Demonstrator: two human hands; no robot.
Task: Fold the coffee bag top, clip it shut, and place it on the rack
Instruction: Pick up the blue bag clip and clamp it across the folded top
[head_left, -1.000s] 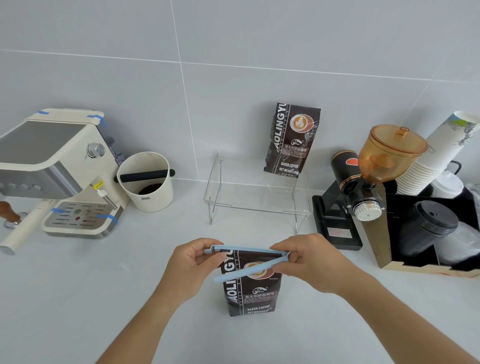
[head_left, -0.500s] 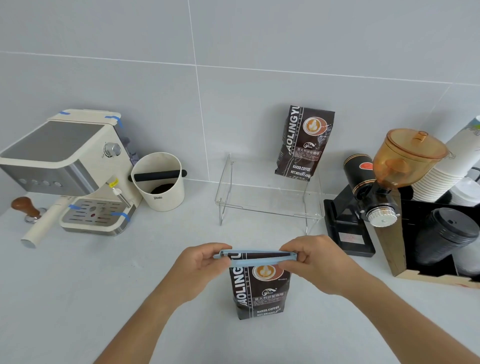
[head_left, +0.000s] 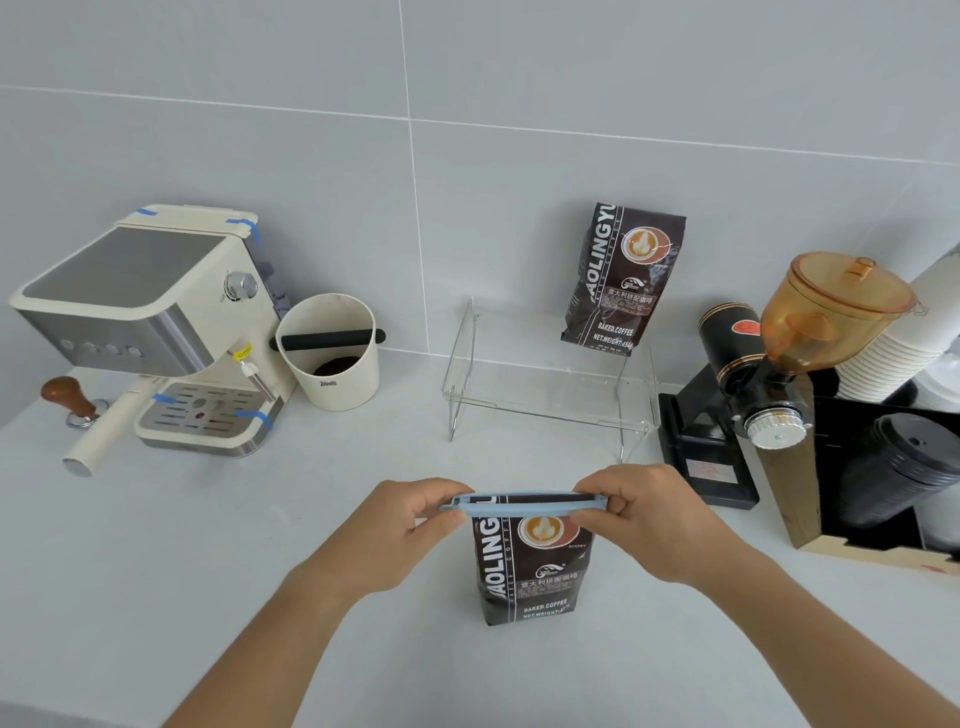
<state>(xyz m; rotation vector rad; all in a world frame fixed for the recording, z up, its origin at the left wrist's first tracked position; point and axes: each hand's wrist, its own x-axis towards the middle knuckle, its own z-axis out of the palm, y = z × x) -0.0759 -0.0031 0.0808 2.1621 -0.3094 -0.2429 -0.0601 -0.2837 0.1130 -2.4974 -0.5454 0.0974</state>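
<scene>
— What sort of place?
— A coffee corner: espresso machine (head_left: 150, 332) at the counter's (head_left: 156, 545) left edge, grinder (head_left: 769, 374) and stacked paper cups (head_left: 904, 338) at its right, tiled wall (head_left: 311, 130) behind.

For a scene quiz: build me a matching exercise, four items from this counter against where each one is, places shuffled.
Items:
1. blue clip
2. second coffee bag
3. wooden tamper
4. knock box

Places:
A. far left, beside the espresso machine
B. on the clear rack, leaning on the wall
C. between machine and rack
D. across the near coffee bag top, pinched by both hands

Pairs: 1-D, 2-B, 3-A, 4-C
</scene>
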